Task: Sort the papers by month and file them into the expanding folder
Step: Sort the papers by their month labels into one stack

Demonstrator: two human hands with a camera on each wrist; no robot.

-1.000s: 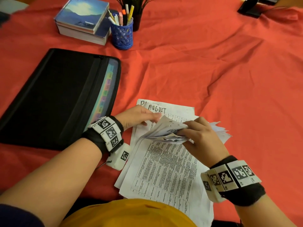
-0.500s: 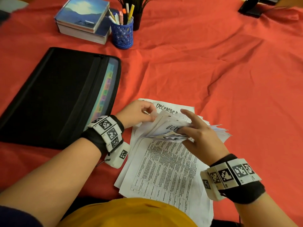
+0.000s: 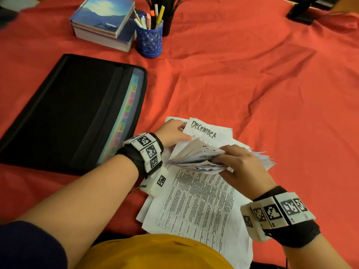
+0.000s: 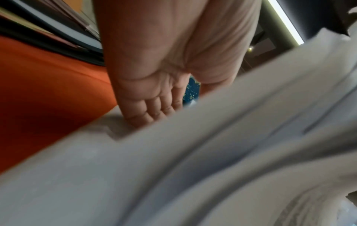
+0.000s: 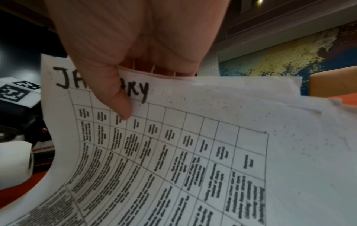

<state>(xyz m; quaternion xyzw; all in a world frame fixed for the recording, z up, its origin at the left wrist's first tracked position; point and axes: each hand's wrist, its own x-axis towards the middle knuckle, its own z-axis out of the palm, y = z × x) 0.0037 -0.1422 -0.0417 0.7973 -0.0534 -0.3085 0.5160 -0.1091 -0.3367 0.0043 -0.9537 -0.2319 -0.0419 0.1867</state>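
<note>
So I was sitting at the table with the red-orange cloth [image 3: 242, 74] over it, and the stack of white printed paper sheets [image 3: 196, 202] lay right in front of me, near edge almost at my yellow shirt. My right hand [image 3: 240, 166] had a bent-up bundle of the upper sheets pinched, thumb [image 5: 119, 97] pressed flat across the handwritten heading of a "JANUARY" sheet [image 5: 173, 152] with its printed grid, the other fingers behind the bundle where I couldn't really see them. My left hand [image 3: 172, 133] sat at the far-left corner of the stack, fingers curled down with the tips [image 4: 142, 116] touching the paper under the lifted bundle; whether they were actually pinching a sheet, I honestly couldn't tell, the wrist view was a blur of paper. The sheet with "December" written on top [image 3: 206, 133] lay flat and exposed just past my left fingers. The black zip-up expanding folder [image 3: 64, 113] lay flat to the left of the stack, close but not touching, its pastel tabs [image 3: 126, 115] showing along the open right edge. Further back were a pile of books with a blue cover on top [image 3: 103, 22] and a blue mesh pen cup [image 3: 149, 42] just beside it.
</note>
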